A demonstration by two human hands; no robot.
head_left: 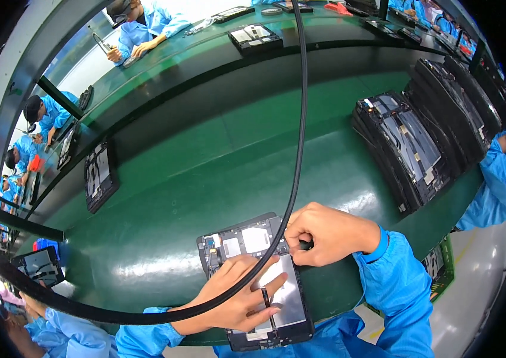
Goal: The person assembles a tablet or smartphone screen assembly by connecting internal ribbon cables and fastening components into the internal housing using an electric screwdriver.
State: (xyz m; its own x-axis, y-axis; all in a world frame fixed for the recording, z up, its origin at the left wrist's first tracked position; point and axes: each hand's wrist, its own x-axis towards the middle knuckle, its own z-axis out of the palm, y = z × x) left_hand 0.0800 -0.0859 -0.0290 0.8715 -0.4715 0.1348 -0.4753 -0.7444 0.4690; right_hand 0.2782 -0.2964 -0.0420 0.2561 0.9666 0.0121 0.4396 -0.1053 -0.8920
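Note:
An opened tablet [289,298] with its inner parts bare lies on the green bench in front of me. My left hand [235,293] rests across its middle, fingers spread, with a thin dark strip [272,322] showing beside them. At the tablet's upper right corner my right hand [330,234] is closed in a pinch. Whatever its fingertips hold, if anything, is hidden. Blue sleeves cover both my forearms.
A black cable [302,119] hangs across the view, passing in front of my left hand. Stacked opened tablets [405,149] stand at the right on the green bench [205,173]. Another tablet [99,176] lies at the left. A green crate [443,268] sits below right; co-workers sit around.

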